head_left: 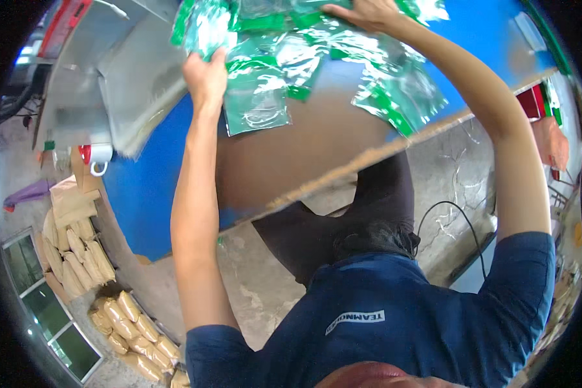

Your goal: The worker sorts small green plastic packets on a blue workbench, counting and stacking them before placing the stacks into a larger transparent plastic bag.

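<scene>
While both arms stretch out over the blue-topped table, the left hand pinches one green-and-clear plastic pouch at eleven o'clock, and the right hand lies flat, fingers spread, on the loose pile of pouches at twelve. Most pouches look unsorted; the tan filled packets lie stacked at eight o'clock.

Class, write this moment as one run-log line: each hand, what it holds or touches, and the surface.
left hand: grips green pouch | right hand: flat on pouches | surface: blue table
</scene>
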A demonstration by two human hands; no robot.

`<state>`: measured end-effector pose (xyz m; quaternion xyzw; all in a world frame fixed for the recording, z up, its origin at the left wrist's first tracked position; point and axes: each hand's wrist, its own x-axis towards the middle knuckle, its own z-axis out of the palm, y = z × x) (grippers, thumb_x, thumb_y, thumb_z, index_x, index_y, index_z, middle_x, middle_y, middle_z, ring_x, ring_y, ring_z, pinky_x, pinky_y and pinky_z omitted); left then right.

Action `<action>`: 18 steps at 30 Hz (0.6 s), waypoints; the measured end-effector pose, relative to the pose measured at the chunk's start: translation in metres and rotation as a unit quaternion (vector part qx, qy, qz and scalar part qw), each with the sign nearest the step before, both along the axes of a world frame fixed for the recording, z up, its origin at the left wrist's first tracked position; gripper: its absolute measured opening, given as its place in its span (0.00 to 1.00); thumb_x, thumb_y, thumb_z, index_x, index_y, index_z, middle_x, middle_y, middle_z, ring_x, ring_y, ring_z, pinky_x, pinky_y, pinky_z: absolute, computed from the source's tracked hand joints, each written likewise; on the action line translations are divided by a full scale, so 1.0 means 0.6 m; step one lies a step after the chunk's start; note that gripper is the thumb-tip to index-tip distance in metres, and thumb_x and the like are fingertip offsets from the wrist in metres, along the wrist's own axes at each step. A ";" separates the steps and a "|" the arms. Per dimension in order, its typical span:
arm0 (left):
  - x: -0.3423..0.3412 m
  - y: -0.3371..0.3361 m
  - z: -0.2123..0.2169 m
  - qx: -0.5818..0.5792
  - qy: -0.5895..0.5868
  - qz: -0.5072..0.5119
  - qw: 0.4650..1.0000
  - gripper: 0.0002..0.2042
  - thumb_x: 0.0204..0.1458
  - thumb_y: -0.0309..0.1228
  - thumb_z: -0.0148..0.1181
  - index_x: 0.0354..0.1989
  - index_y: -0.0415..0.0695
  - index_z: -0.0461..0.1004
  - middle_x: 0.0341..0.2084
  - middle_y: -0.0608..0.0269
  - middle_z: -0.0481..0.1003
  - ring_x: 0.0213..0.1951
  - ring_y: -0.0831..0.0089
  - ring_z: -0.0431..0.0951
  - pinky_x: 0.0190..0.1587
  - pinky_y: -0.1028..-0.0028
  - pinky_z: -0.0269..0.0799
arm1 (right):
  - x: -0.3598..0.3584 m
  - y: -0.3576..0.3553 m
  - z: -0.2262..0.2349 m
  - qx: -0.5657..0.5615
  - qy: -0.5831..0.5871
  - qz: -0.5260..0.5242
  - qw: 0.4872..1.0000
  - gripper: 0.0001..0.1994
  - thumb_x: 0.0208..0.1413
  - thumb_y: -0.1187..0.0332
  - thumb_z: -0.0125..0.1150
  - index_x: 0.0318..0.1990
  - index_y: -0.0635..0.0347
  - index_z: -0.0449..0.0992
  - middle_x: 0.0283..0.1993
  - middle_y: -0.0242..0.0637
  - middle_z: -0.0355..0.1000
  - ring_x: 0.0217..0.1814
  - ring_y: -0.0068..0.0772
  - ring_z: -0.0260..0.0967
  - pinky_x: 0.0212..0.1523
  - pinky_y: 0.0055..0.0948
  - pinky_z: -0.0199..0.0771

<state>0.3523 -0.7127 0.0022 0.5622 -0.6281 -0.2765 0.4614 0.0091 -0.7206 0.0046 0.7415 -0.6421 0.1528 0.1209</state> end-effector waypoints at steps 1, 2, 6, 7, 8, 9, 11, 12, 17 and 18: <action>0.013 0.014 -0.005 0.020 0.094 0.002 0.995 0.12 0.49 0.25 0.66 0.42 0.33 0.78 0.34 0.57 0.81 0.35 0.67 0.79 0.42 0.67 0.73 | 0.014 0.005 0.011 -0.005 0.010 0.002 1.000 0.48 0.52 0.28 0.47 0.72 0.54 0.54 0.75 0.60 0.43 0.77 0.67 0.34 0.72 0.67 0.31; 0.030 0.041 -0.002 0.052 0.095 0.031 0.994 0.13 0.49 0.23 0.65 0.44 0.34 0.77 0.36 0.60 0.80 0.37 0.70 0.78 0.42 0.69 0.73 | 0.027 0.019 0.034 0.004 0.027 0.002 1.000 0.46 0.54 0.29 0.45 0.72 0.55 0.54 0.75 0.60 0.43 0.78 0.66 0.33 0.72 0.66 0.31; 0.043 0.119 -0.028 0.047 0.064 0.059 0.995 0.17 0.49 0.22 0.65 0.49 0.34 0.76 0.43 0.58 0.79 0.43 0.72 0.79 0.47 0.70 0.73 | -0.017 0.065 0.081 -0.106 -0.063 -0.029 0.992 0.40 0.58 0.35 0.48 0.68 0.56 0.59 0.65 0.55 0.57 0.67 0.59 0.52 0.64 0.57 0.51; 0.064 0.156 -0.031 0.073 0.086 0.076 0.991 0.17 0.49 0.23 0.65 0.49 0.34 0.76 0.42 0.58 0.80 0.42 0.73 0.79 0.45 0.70 0.73 | 0.012 0.102 0.077 -0.112 -0.082 -0.011 0.990 0.34 0.59 0.42 0.56 0.64 0.55 0.64 0.55 0.54 0.69 0.57 0.57 0.68 0.55 0.49 0.70; 0.073 0.179 -0.027 0.083 0.113 0.091 0.986 0.16 0.50 0.23 0.66 0.48 0.34 0.77 0.42 0.58 0.80 0.41 0.72 0.79 0.45 0.70 0.73 | 0.017 0.139 0.071 -0.154 -0.069 0.056 0.984 0.28 0.62 0.48 0.55 0.58 0.61 0.66 0.42 0.52 0.72 0.41 0.55 0.73 0.40 0.45 0.75; 0.097 0.209 -0.031 0.095 0.137 0.117 0.979 0.16 0.50 0.23 0.66 0.48 0.34 0.77 0.41 0.59 0.80 0.41 0.72 0.79 0.45 0.70 0.73 | 0.032 0.183 0.066 -0.092 -0.082 0.102 0.987 0.26 0.61 0.49 0.57 0.57 0.60 0.68 0.42 0.53 0.72 0.39 0.56 0.73 0.39 0.46 0.75; 0.132 0.210 -0.046 0.068 0.127 0.128 0.981 0.16 0.50 0.24 0.66 0.47 0.34 0.77 0.41 0.59 0.80 0.40 0.71 0.79 0.45 0.69 0.73 | 0.038 0.274 0.058 -0.066 -0.089 0.175 0.978 0.26 0.58 0.51 0.60 0.56 0.61 0.70 0.44 0.52 0.71 0.43 0.55 0.71 0.45 0.45 0.73; 0.096 0.213 -0.034 0.067 0.110 0.114 0.985 0.14 0.50 0.24 0.65 0.46 0.34 0.78 0.41 0.59 0.80 0.40 0.72 0.79 0.45 0.69 0.73 | 0.012 0.313 0.046 -0.002 -0.049 0.187 0.981 0.28 0.57 0.50 0.62 0.59 0.59 0.69 0.48 0.51 0.71 0.49 0.54 0.70 0.50 0.45 0.71; 0.037 0.189 -0.031 0.017 0.008 0.092 0.996 0.13 0.48 0.31 0.68 0.35 0.32 0.77 0.32 0.56 0.81 0.35 0.69 0.79 0.42 0.68 0.73 | 0.049 0.388 0.006 0.005 -0.042 0.220 0.975 0.37 0.57 0.41 0.55 0.69 0.53 0.61 0.71 0.55 0.54 0.74 0.60 0.47 0.72 0.58 0.45; 0.028 0.187 -0.029 -0.003 -0.072 0.118 0.990 0.15 0.48 0.33 0.68 0.38 0.32 0.77 0.32 0.55 0.80 0.35 0.65 0.79 0.42 0.66 0.73 | 0.069 0.376 -0.007 0.075 -0.080 0.201 0.973 0.39 0.58 0.37 0.52 0.70 0.50 0.59 0.74 0.55 0.49 0.78 0.61 0.39 0.74 0.61 0.37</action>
